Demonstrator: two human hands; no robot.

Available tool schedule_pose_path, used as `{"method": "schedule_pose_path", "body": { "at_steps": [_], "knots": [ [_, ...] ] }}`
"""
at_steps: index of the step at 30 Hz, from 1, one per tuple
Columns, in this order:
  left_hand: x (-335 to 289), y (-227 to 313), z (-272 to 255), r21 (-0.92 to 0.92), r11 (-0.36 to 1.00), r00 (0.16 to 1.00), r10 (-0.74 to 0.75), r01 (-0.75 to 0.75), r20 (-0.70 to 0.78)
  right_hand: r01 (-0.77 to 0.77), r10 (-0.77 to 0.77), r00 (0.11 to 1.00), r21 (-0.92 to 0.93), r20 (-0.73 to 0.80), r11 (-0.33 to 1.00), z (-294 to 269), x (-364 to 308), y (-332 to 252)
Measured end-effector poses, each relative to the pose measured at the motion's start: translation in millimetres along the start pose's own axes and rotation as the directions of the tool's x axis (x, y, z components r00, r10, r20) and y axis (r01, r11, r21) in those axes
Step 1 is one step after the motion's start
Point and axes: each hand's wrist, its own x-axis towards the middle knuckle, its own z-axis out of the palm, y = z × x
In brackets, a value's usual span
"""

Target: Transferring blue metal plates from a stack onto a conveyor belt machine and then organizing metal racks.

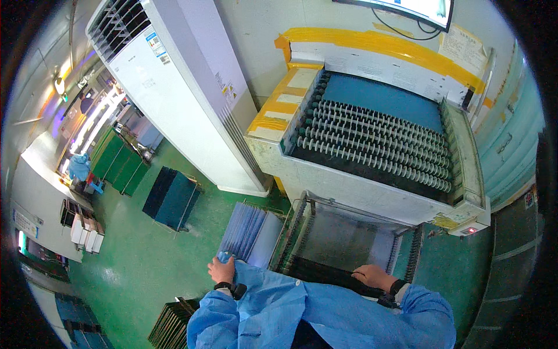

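My left hand is at the near end of a rack of upright bluish panels, its fingers bent around a small light-blue bit I cannot make out. A broad pale panel leans at the right side of that rack. My right hand rests with curled fingers on the dark near edge of a slotted rack. This metal-framed rack stands between me and the roller machine, with a greyish sheet or floor visible through it. My blue sleeves and coat hide the near parts of both racks.
A conveyor machine with rows of white rollers stands ahead. To its left rises a tall white air conditioner. Racks of dark blue panels and green panels stand on the green floor. Another slotted rack is at the lower left.
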Motion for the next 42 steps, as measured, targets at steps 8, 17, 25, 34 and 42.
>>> {"method": "schedule_pose_path", "body": {
  "at_steps": [8, 17, 25, 34, 42],
  "knots": [
    [2.4, -2.8, 2.8, -0.002, 1.000, 1.000, 0.002, -0.002, 0.008, -0.015, 0.015, 1.000, -0.029, -0.009, 0.999, -6.5, 2.6, -6.6],
    [2.6, -3.1, 5.1, -0.010, 1.000, 1.000, 0.006, -0.006, -0.007, -0.073, 0.071, 0.996, 0.036, 0.060, 0.997, 8.7, 12.5, 18.9],
    [-2.8, 1.7, -0.4, 0.002, 1.000, 1.000, 0.008, -0.008, -0.002, -0.056, 0.052, 0.996, 0.064, 0.073, 0.996, 14.2, 13.3, 26.2],
    [-0.1, -2.4, 5.0, 0.014, 1.000, 1.000, -0.001, 0.001, 0.007, -0.091, 0.088, 0.992, 0.029, 0.088, 0.995, 21.5, 16.9, 32.5],
    [-0.2, -1.5, 7.1, 0.013, 1.000, 1.000, 0.002, -0.002, -0.010, -0.076, 0.074, 0.995, 0.042, 0.060, 0.996, 19.1, 15.2, 29.5]
  ]
}}
